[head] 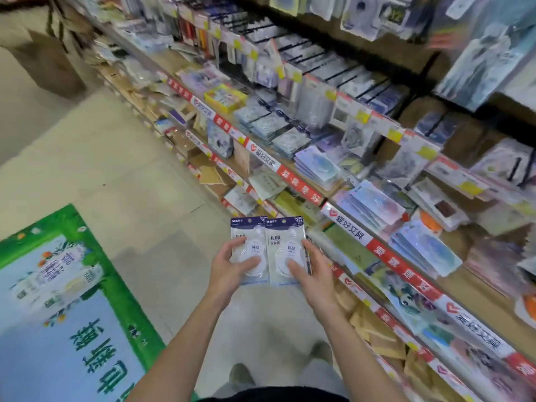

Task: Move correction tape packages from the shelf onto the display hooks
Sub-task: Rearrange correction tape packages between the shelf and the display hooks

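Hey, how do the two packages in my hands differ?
The left package, held by the left hand, sits slightly higher and its edge lies under the right package. The right package, held by the right hand, shows bold print mid-card. Both have navy headers and white round dispensers.

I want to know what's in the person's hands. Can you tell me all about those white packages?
The correction tape packages are flat white cards with dark blue tops and clear bubbles over round white dispensers. They sit side by side, upright, overlapping slightly, above the floor beside the shelf. The left hand grips the left one, the right hand the right, thumbs pressing the bubbles.
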